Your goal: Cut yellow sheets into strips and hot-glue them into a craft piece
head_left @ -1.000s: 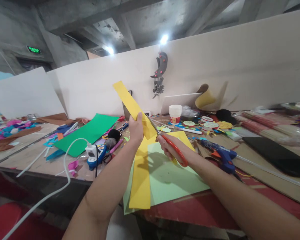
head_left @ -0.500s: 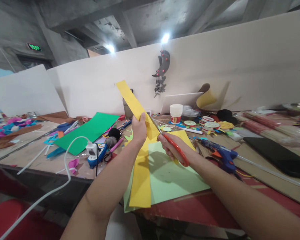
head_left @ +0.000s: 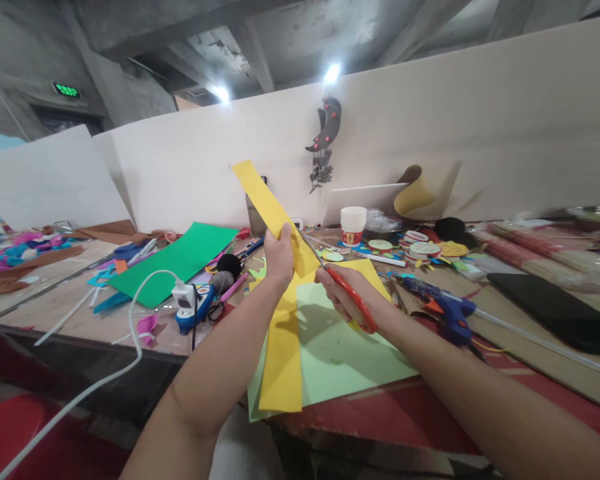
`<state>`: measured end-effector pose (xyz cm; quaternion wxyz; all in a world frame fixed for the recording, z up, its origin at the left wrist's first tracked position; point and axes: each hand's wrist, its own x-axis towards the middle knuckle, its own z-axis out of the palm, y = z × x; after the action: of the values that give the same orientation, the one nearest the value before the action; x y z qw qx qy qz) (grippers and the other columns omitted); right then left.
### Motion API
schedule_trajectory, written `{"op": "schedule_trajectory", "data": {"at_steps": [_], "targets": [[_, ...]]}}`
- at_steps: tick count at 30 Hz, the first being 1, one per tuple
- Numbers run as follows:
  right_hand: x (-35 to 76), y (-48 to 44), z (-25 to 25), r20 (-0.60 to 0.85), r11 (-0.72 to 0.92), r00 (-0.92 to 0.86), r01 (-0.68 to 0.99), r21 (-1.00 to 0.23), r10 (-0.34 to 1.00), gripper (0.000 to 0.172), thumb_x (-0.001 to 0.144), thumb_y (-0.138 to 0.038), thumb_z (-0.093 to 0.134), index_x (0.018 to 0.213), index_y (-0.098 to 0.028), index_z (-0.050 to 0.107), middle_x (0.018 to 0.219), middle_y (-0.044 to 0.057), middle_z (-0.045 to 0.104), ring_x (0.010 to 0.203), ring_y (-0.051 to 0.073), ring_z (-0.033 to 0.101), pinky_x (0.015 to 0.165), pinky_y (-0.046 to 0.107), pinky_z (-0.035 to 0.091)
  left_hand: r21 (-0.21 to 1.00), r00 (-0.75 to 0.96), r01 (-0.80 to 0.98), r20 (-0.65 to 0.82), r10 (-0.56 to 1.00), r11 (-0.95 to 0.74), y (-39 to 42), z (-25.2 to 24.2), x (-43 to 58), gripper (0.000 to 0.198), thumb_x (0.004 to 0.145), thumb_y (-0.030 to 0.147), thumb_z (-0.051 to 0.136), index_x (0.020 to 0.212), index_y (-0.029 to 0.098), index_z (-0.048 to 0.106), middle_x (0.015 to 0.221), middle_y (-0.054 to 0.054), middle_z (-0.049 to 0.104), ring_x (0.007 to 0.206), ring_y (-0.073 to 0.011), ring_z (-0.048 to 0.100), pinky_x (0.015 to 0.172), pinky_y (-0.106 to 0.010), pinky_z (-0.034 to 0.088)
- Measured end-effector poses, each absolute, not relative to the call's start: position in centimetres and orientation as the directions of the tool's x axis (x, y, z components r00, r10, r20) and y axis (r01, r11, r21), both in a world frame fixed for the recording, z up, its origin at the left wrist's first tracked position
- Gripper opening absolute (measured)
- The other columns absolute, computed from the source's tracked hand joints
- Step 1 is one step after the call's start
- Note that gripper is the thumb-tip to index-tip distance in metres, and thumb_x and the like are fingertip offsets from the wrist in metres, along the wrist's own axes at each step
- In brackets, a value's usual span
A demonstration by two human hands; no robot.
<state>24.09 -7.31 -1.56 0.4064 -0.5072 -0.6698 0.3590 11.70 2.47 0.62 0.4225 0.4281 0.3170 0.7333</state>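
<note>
My left hand [head_left: 279, 257] is closed on a long yellow strip [head_left: 263, 193] of felt or paper, thumb on top, and the strip slants up to the left. In my right hand [head_left: 347, 293] are red-handled scissors [head_left: 353, 297]. Their blades lie against the right edge of the held strip, beside my left hand; how far they are parted I cannot make out. Below, another yellow piece [head_left: 283, 373] lies over a pale green sheet [head_left: 345, 347], reaching the table's front edge. More yellow sheet shows behind my right hand.
Left of my arm lie a bright green sheet [head_left: 180, 260] and a blue-and-white power strip [head_left: 195, 307] with a white cable. Stacked paper cups [head_left: 353, 225] stand behind. On the right are a blue glue gun [head_left: 445, 307] and a black flat object [head_left: 555, 310].
Hardly anything differs. Both hands keep their hold on the strip and the scissors, and the view has shifted very slightly.
</note>
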Motion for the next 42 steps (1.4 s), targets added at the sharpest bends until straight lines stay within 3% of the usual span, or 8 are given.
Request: {"op": "schedule_trajectory", "data": {"at_steps": [8, 12, 18, 25, 42], "targets": [[23.9, -7.3, -1.6, 0.158, 0.199, -0.132, 0.401, -0.894, 0.978, 0.037, 0.083, -0.057, 0.042, 0.075, -0.021, 0.043, 0.054, -0.006, 0.041, 0.035, 0.008, 0.040, 0.030, 0.019, 0.033, 0.816, -0.229, -0.457, 0.278, 0.933, -0.356, 2.3, 0.8, 11.8, 0.017, 0.080, 0.032, 0.059, 0.088, 0.018, 0.054, 0.079, -0.001, 0.061, 0.065, -0.0118, 0.058, 0.063, -0.024, 0.047], [24.3, -6.8, -2.2, 0.172, 0.227, -0.184, 0.338, -0.914, 0.968, 0.033, 0.084, -0.055, 0.044, 0.081, -0.022, 0.044, 0.058, -0.006, 0.043, 0.038, 0.008, 0.044, 0.033, 0.020, 0.039, 0.794, -0.218, -0.511, 0.250, 0.943, -0.328, 2.5, 0.9, 11.8, 0.014, 0.080, 0.030, 0.059, 0.086, 0.018, 0.054, 0.074, 0.000, 0.061, 0.063, -0.0112, 0.058, 0.063, -0.024, 0.047], [24.9, -6.2, -2.2, 0.121, 0.201, -0.247, 0.329, -0.923, 0.961, 0.027, 0.080, -0.045, 0.052, 0.078, -0.022, 0.040, 0.057, -0.007, 0.045, 0.040, 0.008, 0.046, 0.033, 0.019, 0.039, 0.774, -0.192, -0.605, 0.085, 0.978, -0.186, 3.5, 1.3, 11.1, 0.014, 0.080, 0.029, 0.057, 0.084, 0.015, 0.055, 0.068, -0.001, 0.061, 0.056, -0.0120, 0.058, 0.062, -0.027, 0.048], [24.0, -7.7, -0.5, 0.077, 0.140, -0.224, 0.279, -0.950, 0.972, 0.014, 0.080, -0.034, 0.047, 0.078, -0.021, 0.042, 0.055, -0.006, 0.043, 0.038, 0.008, 0.043, 0.032, 0.019, 0.039, 0.785, -0.236, -0.560, 0.155, 0.959, -0.265, 3.1, 1.4, 11.1, 0.010, 0.082, 0.027, 0.054, 0.086, 0.017, 0.052, 0.067, 0.001, 0.059, 0.057, -0.0111, 0.058, 0.063, -0.026, 0.049], [24.2, -7.2, -0.7, 0.062, 0.097, -0.127, 0.289, -0.952, 0.990, 0.009, 0.077, -0.027, 0.046, 0.071, -0.022, 0.042, 0.052, -0.006, 0.042, 0.037, 0.008, 0.042, 0.032, 0.020, 0.037, 0.839, -0.148, -0.483, 0.205, 0.967, -0.252, 2.4, -0.2, 12.8, 0.020, 0.079, 0.035, 0.061, 0.088, 0.018, 0.053, 0.077, -0.001, 0.062, 0.065, -0.0128, 0.060, 0.065, -0.028, 0.050]]}}
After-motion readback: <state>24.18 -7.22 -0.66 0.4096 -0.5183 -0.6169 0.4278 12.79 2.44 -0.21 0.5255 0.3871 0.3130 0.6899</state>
